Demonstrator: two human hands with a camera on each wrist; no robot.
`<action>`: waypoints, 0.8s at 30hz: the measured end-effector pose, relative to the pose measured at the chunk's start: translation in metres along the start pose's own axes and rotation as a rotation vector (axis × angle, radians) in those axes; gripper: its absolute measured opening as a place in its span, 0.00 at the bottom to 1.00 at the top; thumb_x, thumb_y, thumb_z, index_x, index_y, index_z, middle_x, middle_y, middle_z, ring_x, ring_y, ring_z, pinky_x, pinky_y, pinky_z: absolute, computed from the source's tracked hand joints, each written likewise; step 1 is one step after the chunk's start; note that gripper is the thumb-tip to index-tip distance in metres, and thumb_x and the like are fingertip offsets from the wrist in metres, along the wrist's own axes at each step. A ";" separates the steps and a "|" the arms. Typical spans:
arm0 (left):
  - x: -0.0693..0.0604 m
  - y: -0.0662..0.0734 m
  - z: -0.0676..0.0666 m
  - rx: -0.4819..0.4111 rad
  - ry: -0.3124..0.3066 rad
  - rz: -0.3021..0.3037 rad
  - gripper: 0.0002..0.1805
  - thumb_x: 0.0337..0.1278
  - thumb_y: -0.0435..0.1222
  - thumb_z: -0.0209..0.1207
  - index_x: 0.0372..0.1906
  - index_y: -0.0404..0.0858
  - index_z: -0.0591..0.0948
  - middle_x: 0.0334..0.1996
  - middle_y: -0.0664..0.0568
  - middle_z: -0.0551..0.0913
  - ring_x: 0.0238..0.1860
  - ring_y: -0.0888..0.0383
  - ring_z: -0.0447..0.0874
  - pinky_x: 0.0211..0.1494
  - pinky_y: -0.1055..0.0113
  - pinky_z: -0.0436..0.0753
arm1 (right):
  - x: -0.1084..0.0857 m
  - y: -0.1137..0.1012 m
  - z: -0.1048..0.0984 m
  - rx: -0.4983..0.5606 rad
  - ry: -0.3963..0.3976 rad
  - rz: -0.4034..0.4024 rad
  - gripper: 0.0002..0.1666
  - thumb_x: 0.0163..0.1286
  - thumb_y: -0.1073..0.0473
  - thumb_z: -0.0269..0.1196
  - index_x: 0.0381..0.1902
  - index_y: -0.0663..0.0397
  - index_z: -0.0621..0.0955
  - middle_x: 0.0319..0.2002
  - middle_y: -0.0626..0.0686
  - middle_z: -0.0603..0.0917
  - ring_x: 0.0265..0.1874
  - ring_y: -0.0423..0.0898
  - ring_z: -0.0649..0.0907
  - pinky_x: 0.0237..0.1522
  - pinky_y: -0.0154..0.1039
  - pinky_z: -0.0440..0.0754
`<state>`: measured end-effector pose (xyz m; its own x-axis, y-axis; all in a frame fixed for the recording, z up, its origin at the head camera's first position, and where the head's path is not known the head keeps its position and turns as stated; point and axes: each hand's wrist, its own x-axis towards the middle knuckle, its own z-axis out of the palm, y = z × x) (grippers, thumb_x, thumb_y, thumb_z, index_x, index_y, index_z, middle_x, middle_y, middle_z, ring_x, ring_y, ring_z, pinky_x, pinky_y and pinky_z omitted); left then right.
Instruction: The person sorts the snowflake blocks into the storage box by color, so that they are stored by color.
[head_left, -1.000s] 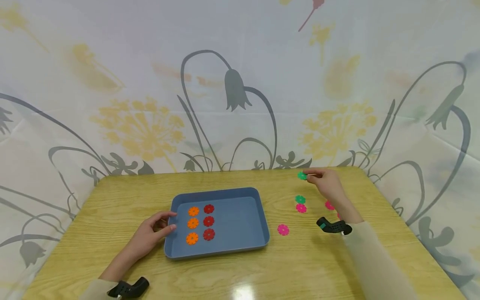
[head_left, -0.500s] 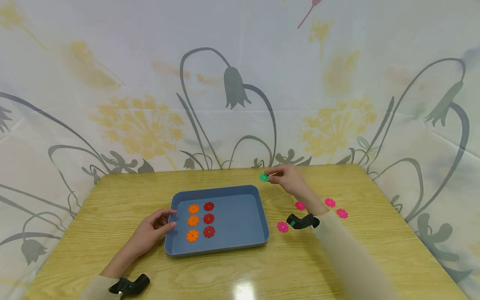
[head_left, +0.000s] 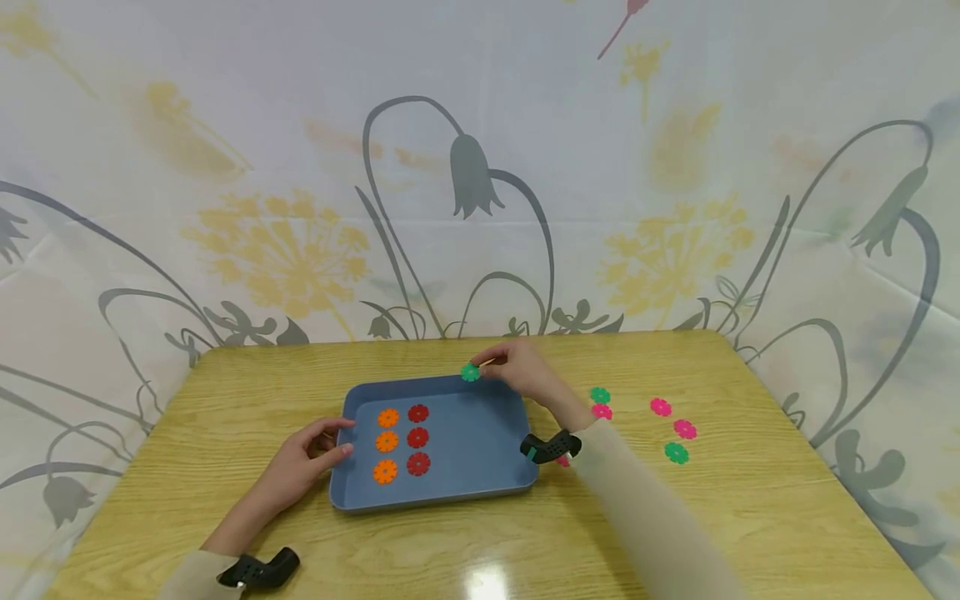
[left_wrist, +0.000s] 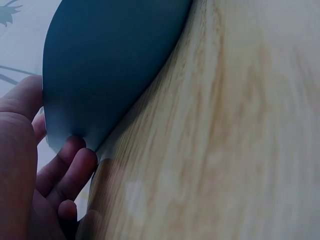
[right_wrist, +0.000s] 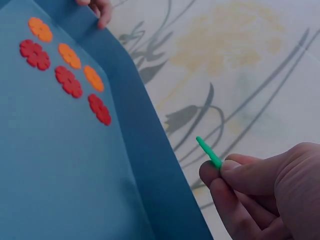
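My right hand (head_left: 521,371) pinches a green flower-shaped disc (head_left: 470,372) between thumb and fingertips, over the far rim of the blue tray (head_left: 480,497). In the right wrist view the green disc (right_wrist: 209,152) is seen edge-on. At the tray's left end my left hand (head_left: 300,462) holds the wall, thumb at the rim; in the left wrist view its fingers (left_wrist: 80,170) touch the tray's outer side (left_wrist: 110,65). Inside the tray lie a column of orange discs (head_left: 386,442) and, beside it, a column of red discs (head_left: 417,437).
Right of the tray, pink discs (head_left: 661,407) and two green discs (head_left: 677,452) lie on the wooden table (head_left: 375,554). One pink disc (head_left: 564,460) is partly hidden by the right wrist's black camera mount (head_left: 551,447). A flower-patterned cloth (head_left: 480,250) hangs behind the table.
My right hand has carried the green disc leftward, from the table's far right side to above the tray's far rim. The left hand stays at the tray.
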<state>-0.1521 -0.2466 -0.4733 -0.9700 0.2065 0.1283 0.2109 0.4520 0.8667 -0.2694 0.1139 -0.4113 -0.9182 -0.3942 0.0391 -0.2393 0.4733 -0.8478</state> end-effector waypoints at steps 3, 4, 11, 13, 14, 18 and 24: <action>0.000 0.000 0.000 0.002 -0.001 0.000 0.19 0.65 0.37 0.64 0.59 0.36 0.80 0.40 0.47 0.76 0.35 0.58 0.74 0.38 0.67 0.76 | 0.004 -0.003 0.009 -0.011 -0.019 -0.007 0.11 0.67 0.66 0.66 0.46 0.56 0.89 0.44 0.51 0.87 0.40 0.44 0.85 0.43 0.40 0.80; 0.000 0.000 0.000 0.002 -0.001 0.000 0.19 0.65 0.37 0.64 0.59 0.36 0.80 0.40 0.47 0.76 0.35 0.58 0.74 0.38 0.67 0.76 | 0.004 -0.004 0.011 -0.016 -0.025 -0.010 0.11 0.67 0.66 0.66 0.46 0.56 0.89 0.44 0.51 0.87 0.39 0.44 0.85 0.42 0.40 0.80; 0.000 0.000 -0.001 -0.004 -0.004 -0.003 0.20 0.65 0.36 0.64 0.59 0.36 0.80 0.40 0.47 0.77 0.35 0.57 0.74 0.39 0.67 0.77 | 0.009 -0.006 0.025 -0.012 -0.063 -0.048 0.10 0.66 0.66 0.67 0.45 0.57 0.89 0.43 0.52 0.88 0.39 0.43 0.85 0.42 0.38 0.81; 0.000 0.000 -0.001 -0.005 -0.006 -0.005 0.20 0.65 0.37 0.64 0.60 0.36 0.79 0.40 0.47 0.77 0.35 0.57 0.74 0.39 0.67 0.77 | 0.010 -0.005 0.028 -0.009 -0.067 -0.062 0.10 0.66 0.66 0.68 0.44 0.58 0.89 0.43 0.52 0.88 0.39 0.43 0.85 0.42 0.38 0.81; 0.000 0.001 -0.001 -0.007 -0.006 -0.007 0.20 0.66 0.37 0.64 0.60 0.36 0.79 0.40 0.47 0.77 0.35 0.57 0.74 0.39 0.67 0.77 | 0.011 -0.004 0.030 -0.005 -0.071 -0.067 0.10 0.66 0.66 0.68 0.44 0.58 0.89 0.43 0.52 0.88 0.39 0.43 0.85 0.42 0.37 0.81; 0.000 0.001 -0.001 -0.013 -0.007 -0.009 0.20 0.66 0.37 0.64 0.60 0.36 0.79 0.40 0.47 0.77 0.35 0.57 0.75 0.39 0.67 0.77 | 0.011 -0.002 0.037 0.017 -0.088 -0.067 0.09 0.65 0.67 0.68 0.44 0.59 0.89 0.42 0.51 0.88 0.39 0.43 0.84 0.43 0.37 0.81; -0.001 0.000 0.000 -0.023 -0.009 -0.003 0.20 0.66 0.36 0.64 0.59 0.35 0.79 0.40 0.47 0.77 0.35 0.57 0.75 0.38 0.67 0.77 | 0.011 0.004 0.046 -0.010 -0.101 -0.058 0.07 0.65 0.67 0.69 0.41 0.58 0.89 0.39 0.49 0.88 0.38 0.41 0.82 0.43 0.36 0.79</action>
<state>-0.1511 -0.2469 -0.4731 -0.9695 0.2129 0.1213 0.2048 0.4323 0.8782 -0.2660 0.0754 -0.4388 -0.8662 -0.4985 0.0340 -0.2950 0.4553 -0.8400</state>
